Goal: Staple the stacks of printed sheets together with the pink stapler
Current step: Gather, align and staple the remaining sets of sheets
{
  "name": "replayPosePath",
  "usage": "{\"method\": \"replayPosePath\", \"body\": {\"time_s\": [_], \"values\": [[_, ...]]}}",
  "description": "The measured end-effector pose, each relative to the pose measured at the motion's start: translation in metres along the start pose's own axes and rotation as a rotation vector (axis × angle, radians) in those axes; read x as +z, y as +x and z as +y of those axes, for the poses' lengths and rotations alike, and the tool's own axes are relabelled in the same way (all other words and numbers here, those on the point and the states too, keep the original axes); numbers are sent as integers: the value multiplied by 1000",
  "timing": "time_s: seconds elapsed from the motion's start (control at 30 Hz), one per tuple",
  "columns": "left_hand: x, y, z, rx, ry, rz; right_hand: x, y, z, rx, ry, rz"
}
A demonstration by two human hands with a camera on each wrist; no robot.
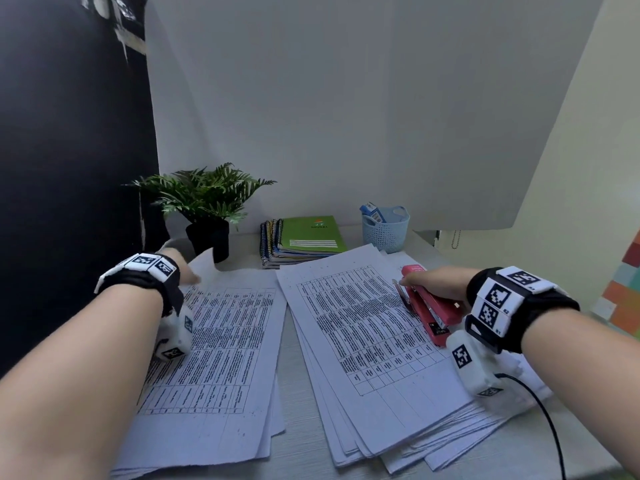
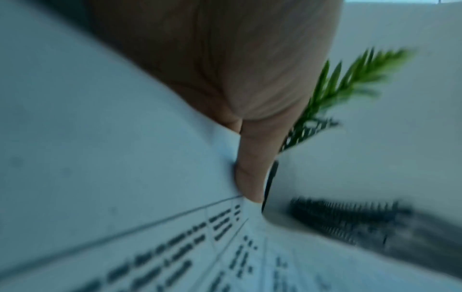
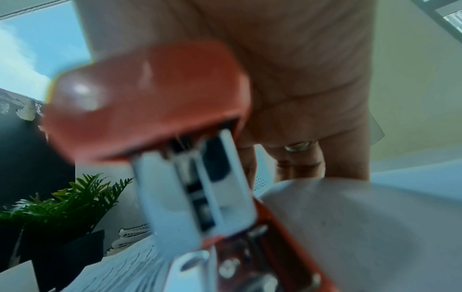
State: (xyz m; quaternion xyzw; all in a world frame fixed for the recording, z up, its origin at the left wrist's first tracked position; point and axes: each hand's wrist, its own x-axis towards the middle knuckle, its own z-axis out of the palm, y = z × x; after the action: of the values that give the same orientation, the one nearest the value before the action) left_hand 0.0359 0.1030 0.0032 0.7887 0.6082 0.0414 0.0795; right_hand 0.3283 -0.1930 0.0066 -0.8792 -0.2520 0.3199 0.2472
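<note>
Left hand pinches the far corner of the left stack; it should square those sheets (edges look fanned) before the right hand, gripping the pink stapler over the right stack, crosses.

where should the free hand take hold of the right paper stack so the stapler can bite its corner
Press flat on the right stack near its far right corner, coming from above and the left, just short of the pink stapler held in the right hand. The sheets are fanned loose, so pinning them beats pinching an edge.
</note>
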Motion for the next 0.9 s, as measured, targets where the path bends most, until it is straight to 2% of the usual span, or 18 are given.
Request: {"method": "replayPosePath", "body": {"time_s": [0.13, 0.23, 0.33, 0.4, 0.53, 0.63, 0.73, 0.8, 0.9], "values": [[-24, -4, -6, 112, -425, 157, 3, -14, -3, -168, -72, 80], [-52, -25, -7, 194, -611, 341, 6, -31, -7, -359, -15, 142], [-82, -57, -1, 270, -796, 523, 14, -54, -14, -546, 161, 70], [-99, -79, 5, 356, -917, 574, 23, -73, -20, -619, 302, -43], [-126, -129, 29, 532, -1074, 630, 48, -105, -34, -676, 555, -268], [-137, -152, 50, 588, -1174, 633, 60, -116, -41, -722, 750, -309], [-144, -166, 64, 595, -1239, 543, 56, -120, -43, -705, 936, -227], [-147, -169, 69, 617, -1252, 485, 46, -120, -41, -685, 981, -139], [-148, -177, 78, 671, -1217, 510, 19, -117, -36, -636, 1000, -4]]}}
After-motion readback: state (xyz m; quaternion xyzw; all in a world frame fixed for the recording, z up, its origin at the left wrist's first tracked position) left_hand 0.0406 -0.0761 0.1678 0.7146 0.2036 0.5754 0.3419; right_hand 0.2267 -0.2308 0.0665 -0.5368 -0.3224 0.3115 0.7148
